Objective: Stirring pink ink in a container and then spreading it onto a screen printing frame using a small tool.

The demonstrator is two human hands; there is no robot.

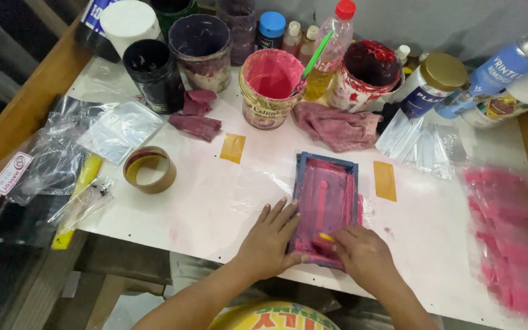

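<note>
A small blue-framed printing screen (327, 183), smeared with pink ink, lies flat on the white table top (215, 201). My left hand (270, 238) presses flat on the screen's left edge, fingers spread. At the screen's near end, my right hand (362, 250) is closed on a small yellow-handled tool (326, 237), mostly hidden under the fingers. A strip of pink ink runs lengthwise down the mesh.
Paint tubs stand along the back: a pink one with a green stick (271, 85), a red one (368, 73), a black one (153, 73). Stained rags (337, 125), a tape roll (149, 169), bottles (435, 82), plastic bags (62, 153) and yellow tape patches (385, 181) lie around. Pink smears (508, 238) mark the right.
</note>
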